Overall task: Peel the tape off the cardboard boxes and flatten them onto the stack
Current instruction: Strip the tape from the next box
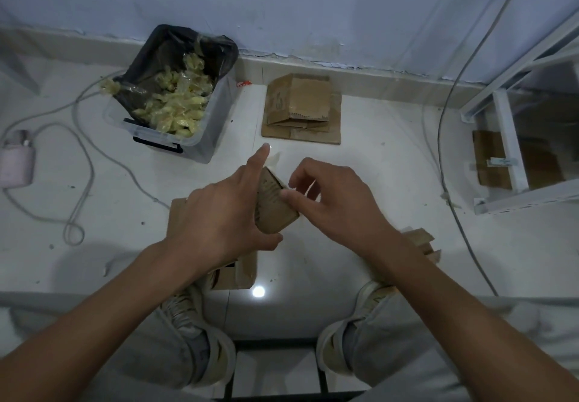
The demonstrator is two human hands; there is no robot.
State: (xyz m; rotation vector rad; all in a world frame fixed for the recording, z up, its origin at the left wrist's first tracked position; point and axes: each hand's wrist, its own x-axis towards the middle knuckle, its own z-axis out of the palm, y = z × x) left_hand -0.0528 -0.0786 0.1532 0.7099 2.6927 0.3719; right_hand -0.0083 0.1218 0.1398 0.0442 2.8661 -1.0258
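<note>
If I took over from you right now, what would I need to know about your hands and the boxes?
Left hand grips the small cardboard box in mid-air, forefinger sticking out.
Right hand pinches at the box's top edge, where a bit of clear tape seems to lift.
Stack of flattened boxes lies by the wall.
Bin with a black bag holds many balled-up tape bits.
More boxes sit on the floor near the feet.
Done: several boxes flattened. Left: peel this one, flatten it, add it to the stack, then the rest.
</note>
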